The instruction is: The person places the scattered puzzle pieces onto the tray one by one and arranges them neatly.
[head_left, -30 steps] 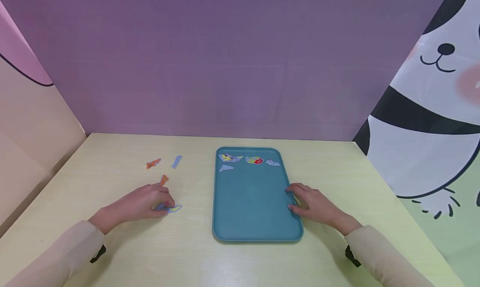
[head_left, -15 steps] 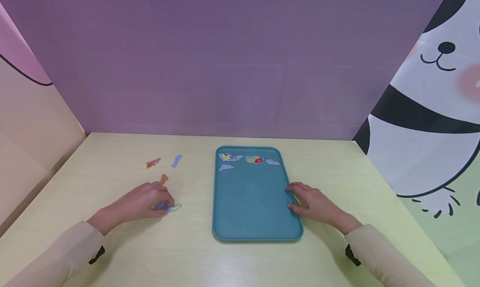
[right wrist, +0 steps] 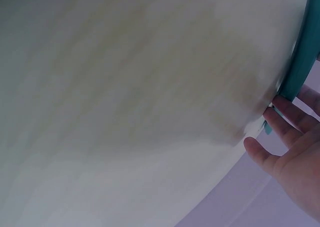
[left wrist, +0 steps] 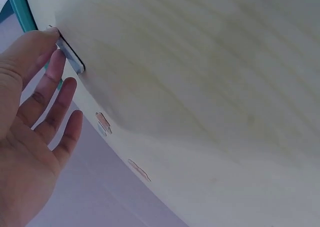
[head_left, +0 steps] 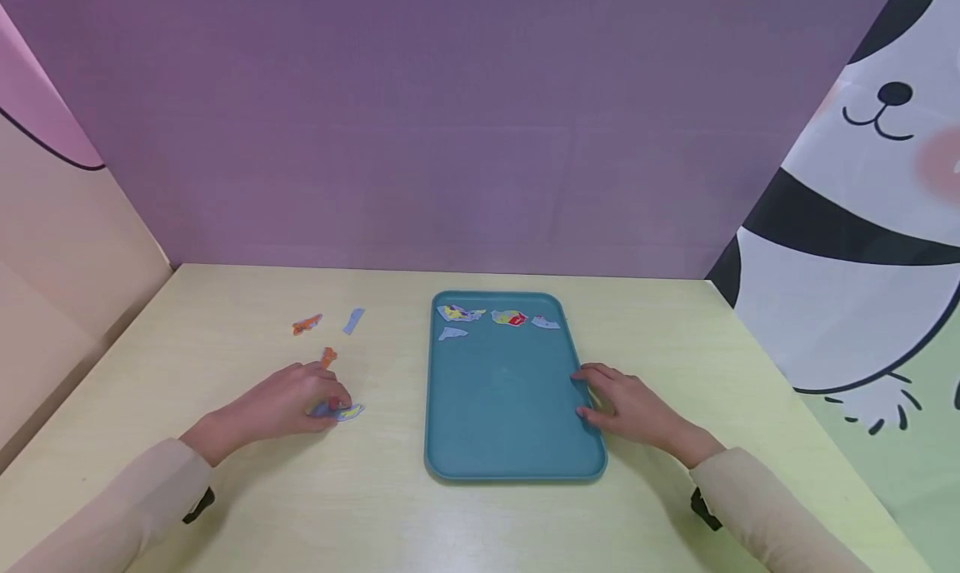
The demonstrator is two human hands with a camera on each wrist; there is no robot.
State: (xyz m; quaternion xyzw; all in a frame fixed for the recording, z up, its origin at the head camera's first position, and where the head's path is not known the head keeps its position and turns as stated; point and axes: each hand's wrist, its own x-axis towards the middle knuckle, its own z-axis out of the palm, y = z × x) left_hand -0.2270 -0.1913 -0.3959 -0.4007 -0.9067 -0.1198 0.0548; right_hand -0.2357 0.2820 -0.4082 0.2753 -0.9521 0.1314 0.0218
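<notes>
In the head view my left hand [head_left: 288, 400], at the left of the table, pinches a small flat blue-and-yellow picture piece [head_left: 350, 411] between thumb and fingertips. The fingers hide part of it. The left wrist view shows the same piece [left wrist: 72, 57] edge-on at the thumb tip, the other fingers spread loosely. On the right, my right hand [head_left: 633, 411] rests thumb and fingertips against the right rim of a blue-green tray [head_left: 510, 423]; its fingers [right wrist: 282, 127] look relaxed in the right wrist view. An orange picture piece [head_left: 328, 356] lies just beyond my left hand.
Farther back on the left lie another orange piece [head_left: 307, 324] and a light blue strip [head_left: 353, 321]. Along the tray's far end are several pieces, including a yellow-and-purple one [head_left: 461, 313] and a red-and-yellow one [head_left: 509, 317]. A purple panel [head_left: 450, 140] rises behind the table.
My left hand shifts very slightly, the pinched piece with it. My right hand stays at the tray's rim, and the other pieces lie as before.
</notes>
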